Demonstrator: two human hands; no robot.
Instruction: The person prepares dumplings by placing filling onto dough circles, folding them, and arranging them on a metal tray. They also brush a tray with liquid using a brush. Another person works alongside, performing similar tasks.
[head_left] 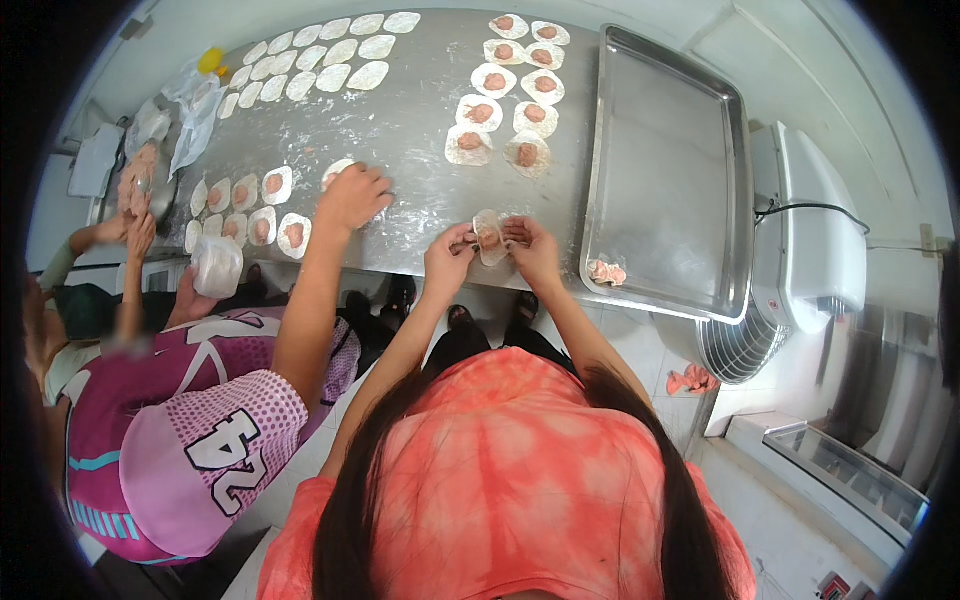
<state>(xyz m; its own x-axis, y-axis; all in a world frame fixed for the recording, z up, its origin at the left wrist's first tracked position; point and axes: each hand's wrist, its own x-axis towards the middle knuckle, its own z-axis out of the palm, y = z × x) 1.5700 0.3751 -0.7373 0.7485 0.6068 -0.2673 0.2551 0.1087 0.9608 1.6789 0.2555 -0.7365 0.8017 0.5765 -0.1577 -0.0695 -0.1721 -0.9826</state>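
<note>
Had the meat-filled wrapper (488, 238) finger-pinched between my left hand (450, 258) and right hand (534, 252), long axis pointing away from me.

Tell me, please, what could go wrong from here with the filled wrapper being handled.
The thin wrapper, held between the left hand and right hand, might tear if pulled too hard. Its pink filling could squeeze out if pressed unevenly. Since both hands work at the near edge of the metal table, a slip could drop the piece onto the floor.
</note>
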